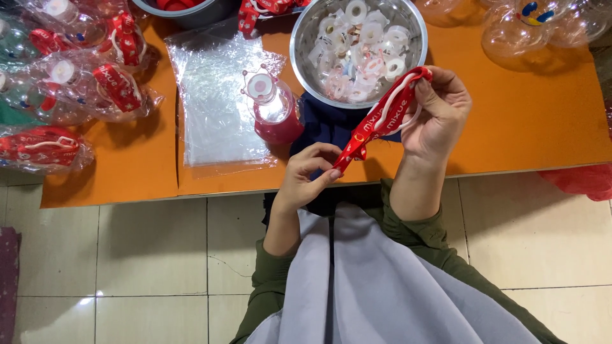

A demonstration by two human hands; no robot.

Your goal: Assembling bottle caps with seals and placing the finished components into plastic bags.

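A red strap with white edging [380, 117] stretches between both my hands above the table's front edge. My right hand [440, 111] grips its upper looped end near the steel bowl. My left hand [307, 173] pinches the lower end between thumb and fingers. Just left of the strap a clear bottle with a red base and a white lid [274, 107] stands on the orange table [510, 127]. A dark blue cloth [325, 124] lies under the bottle and the bowl.
A steel bowl [304, 28] of white ring-shaped lids sits at the back centre. A stack of clear plastic bags [213, 105] lies left of the bottle. Bagged bottles with red straps [70, 83] crowd the left; clear round bottles [529, 28] stand far right. A tiled floor lies below.
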